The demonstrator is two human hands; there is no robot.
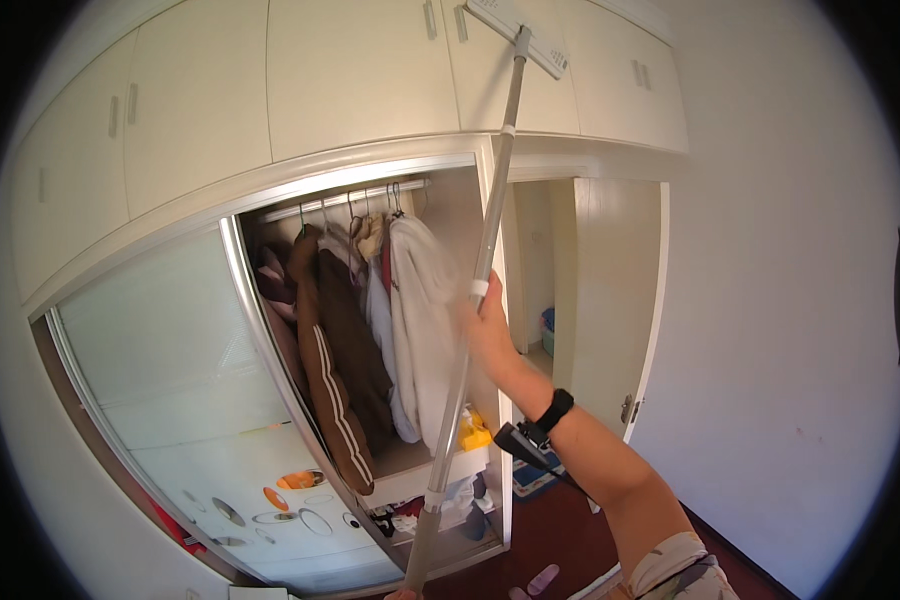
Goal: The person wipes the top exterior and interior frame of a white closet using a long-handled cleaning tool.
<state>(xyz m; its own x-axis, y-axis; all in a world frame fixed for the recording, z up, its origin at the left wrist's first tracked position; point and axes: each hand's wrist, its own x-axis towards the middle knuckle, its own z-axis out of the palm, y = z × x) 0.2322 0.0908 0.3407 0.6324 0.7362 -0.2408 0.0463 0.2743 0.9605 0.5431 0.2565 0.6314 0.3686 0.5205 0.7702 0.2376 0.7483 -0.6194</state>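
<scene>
A flat mop (pixel 497 210) with a long silvery telescopic pole runs from the lower edge up to the upper cupboards. Its white flat head (pixel 518 38) is raised against or just in front of a cupboard door; I cannot tell whether it touches. My right hand (pixel 487 328) is closed round the middle of the pole, just below a white collar. Only a sliver of my left hand (pixel 402 595) shows at the bottom edge, at the grey lower grip of the pole. A black strap with a small dark device (pixel 535 440) sits on my right wrist.
Cream cupboards (pixel 360 75) span the top. Below, an open wardrobe holds hanging clothes (pixel 355 330), with a frosted sliding door (pixel 160 370) at its left. An open door (pixel 615 290) stands right of it, beside a white wall (pixel 770 330). Pink slippers (pixel 540 580) lie on the dark red floor.
</scene>
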